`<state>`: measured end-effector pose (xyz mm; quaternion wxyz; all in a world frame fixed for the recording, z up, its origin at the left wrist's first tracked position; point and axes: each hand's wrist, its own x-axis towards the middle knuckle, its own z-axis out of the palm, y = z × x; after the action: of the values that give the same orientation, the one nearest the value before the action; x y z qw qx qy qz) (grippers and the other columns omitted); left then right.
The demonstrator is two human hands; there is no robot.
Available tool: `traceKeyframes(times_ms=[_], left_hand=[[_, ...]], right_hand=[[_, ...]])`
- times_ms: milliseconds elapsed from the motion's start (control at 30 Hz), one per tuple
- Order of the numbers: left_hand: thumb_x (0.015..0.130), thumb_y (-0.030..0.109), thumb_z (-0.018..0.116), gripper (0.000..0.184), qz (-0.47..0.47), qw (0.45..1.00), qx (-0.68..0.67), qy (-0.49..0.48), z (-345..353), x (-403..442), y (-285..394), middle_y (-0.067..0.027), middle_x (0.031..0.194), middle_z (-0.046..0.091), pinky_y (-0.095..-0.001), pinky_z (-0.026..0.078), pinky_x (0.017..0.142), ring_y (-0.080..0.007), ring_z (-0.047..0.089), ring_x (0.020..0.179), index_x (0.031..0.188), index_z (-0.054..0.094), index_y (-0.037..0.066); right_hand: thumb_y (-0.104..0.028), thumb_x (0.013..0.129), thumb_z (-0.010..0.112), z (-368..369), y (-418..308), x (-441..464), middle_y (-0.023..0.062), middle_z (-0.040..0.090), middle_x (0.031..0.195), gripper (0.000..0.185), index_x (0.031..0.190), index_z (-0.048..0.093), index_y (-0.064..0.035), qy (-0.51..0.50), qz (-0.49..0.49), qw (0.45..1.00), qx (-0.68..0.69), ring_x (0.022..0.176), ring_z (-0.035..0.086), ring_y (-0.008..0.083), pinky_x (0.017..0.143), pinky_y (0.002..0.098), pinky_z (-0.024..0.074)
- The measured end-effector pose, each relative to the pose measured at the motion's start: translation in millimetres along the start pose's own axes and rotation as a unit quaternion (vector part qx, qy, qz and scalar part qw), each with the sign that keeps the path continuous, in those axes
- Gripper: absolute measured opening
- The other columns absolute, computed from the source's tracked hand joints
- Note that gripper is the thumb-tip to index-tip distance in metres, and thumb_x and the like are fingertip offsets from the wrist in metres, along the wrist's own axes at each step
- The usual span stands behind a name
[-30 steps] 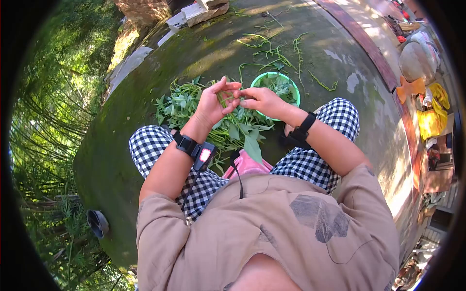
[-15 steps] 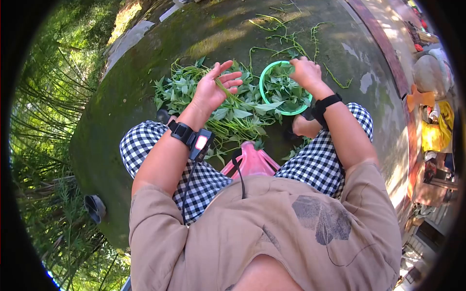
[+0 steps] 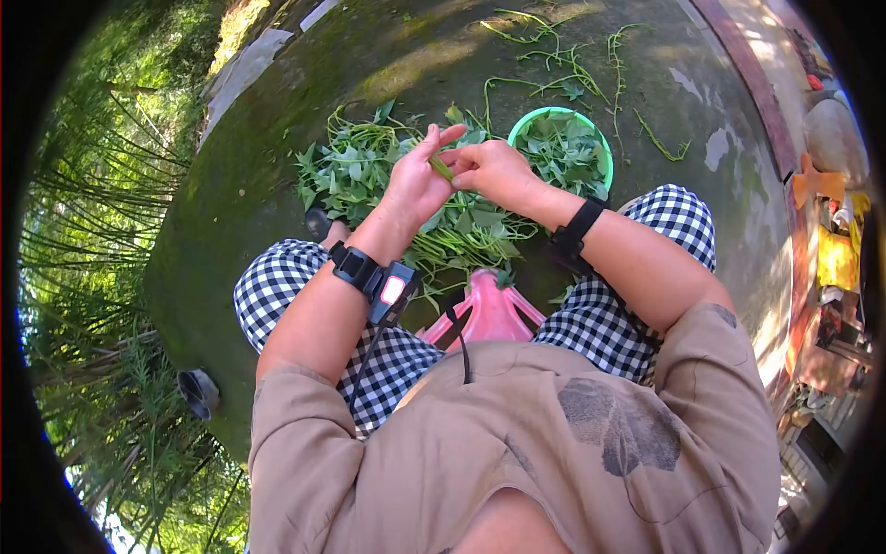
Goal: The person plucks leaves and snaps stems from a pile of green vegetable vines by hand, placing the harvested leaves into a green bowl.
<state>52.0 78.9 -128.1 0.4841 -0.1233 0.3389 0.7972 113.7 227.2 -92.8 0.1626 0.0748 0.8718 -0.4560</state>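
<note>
My left hand (image 3: 415,181) is turned palm up over a pile of leafy green vines (image 3: 355,164), with a green stem (image 3: 442,167) lying across its curled fingers. From the right, my right hand (image 3: 503,174) meets it, thumb and fingers pinched at the stem's lower end. Just beyond my right wrist is a round basket with a light green rim (image 3: 608,168), holding loose green leaves (image 3: 565,148). Below both hands, more cut stems (image 3: 457,245) spread over the ground; my right forearm and hand hide part of the pile.
Bare vine stems (image 3: 568,65) lie on the mossy concrete ground past the basket. Between my knees is a pink plastic stool (image 3: 494,312). A dark bucket (image 3: 198,393) stands at the left by dense greenery; assorted household items, including a yellow bag (image 3: 836,260), line the right side.
My right hand has moved left from over the basket to my left hand and now pinches the stem there. The basket's leaves are now in fuller view.
</note>
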Motion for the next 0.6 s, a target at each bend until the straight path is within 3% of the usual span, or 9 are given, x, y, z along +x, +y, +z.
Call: traceKeyframes(times_ms=[167, 267, 367, 500, 600], left_hand=[[0.101, 0.045, 0.039, 0.054, 0.011, 1.000, -0.002, 0.008, -4.5, 0.2, -0.2, -0.0249, 0.113, 0.060, -0.0481, 0.045, 0.094, -0.0343, 0.059, 0.106, 0.132, 0.047, 0.002], [0.101, 0.045, 0.038, 0.053, 0.034, 0.999, -0.005, 0.035, 7.1, -4.8, 6.7, -0.0268, 0.116, 0.059, -0.0491, 0.044, 0.096, -0.0358, 0.058, 0.109, 0.133, 0.046, 0.003], [0.101, 0.045, 0.038, 0.053, 0.041, 0.998, -0.010, 0.036, 11.5, -7.8, 7.9, -0.0259, 0.112, 0.060, -0.0485, 0.044, 0.096, -0.0361, 0.058, 0.106, 0.130, 0.048, 0.002], [0.101, 0.047, 0.039, 0.054, 0.026, 1.000, -0.006, 0.016, 8.4, -4.2, -1.8, -0.0256, 0.112, 0.060, -0.0477, 0.045, 0.096, -0.0351, 0.058, 0.106, 0.131, 0.048, 0.003], [0.100, 0.048, 0.040, 0.055, 0.024, 1.000, 0.002, 0.011, 7.3, -2.7, -2.8, -0.0243, 0.111, 0.060, -0.0467, 0.045, 0.094, -0.0335, 0.058, 0.105, 0.131, 0.048, 0.003]], right_hand=[[-0.021, 0.070, 0.070, 6.4, 20.2, 10.2, 0.0047, 0.070, 0.080, 0.025, 0.093, 0.072, -0.0113, 0.000, -0.009, 1.000, 0.021, 0.076, 0.066, 0.0232, 0.070, 0.0378, 0.0502], [-0.015, 0.073, 0.071, -1.7, 25.8, 15.8, 0.0082, 0.065, 0.070, 0.013, 0.076, 0.066, -0.0033, 0.013, 0.026, 0.987, 0.158, 0.063, 0.061, 0.0166, 0.061, 0.0317, 0.0469], [-0.026, 0.070, 0.072, -0.9, 15.1, 4.5, 0.0050, 0.069, 0.078, 0.023, 0.088, 0.071, -0.0101, 0.034, -0.036, 0.996, 0.072, 0.073, 0.066, 0.0243, 0.068, 0.0373, 0.0500], [-0.024, 0.070, 0.070, 7.2, 0.2, -10.8, 0.0038, 0.068, 0.078, 0.033, 0.103, 0.072, -0.0199, 0.046, -0.056, 0.994, -0.076, 0.076, 0.066, 0.0234, 0.069, 0.0378, 0.0506], [-0.020, 0.070, 0.068, 2.1, 6.8, -3.9, 0.0023, 0.068, 0.077, 0.044, 0.114, 0.069, -0.0249, 0.016, -0.023, 0.999, -0.019, 0.076, 0.066, 0.0229, 0.070, 0.0372, 0.0507]])
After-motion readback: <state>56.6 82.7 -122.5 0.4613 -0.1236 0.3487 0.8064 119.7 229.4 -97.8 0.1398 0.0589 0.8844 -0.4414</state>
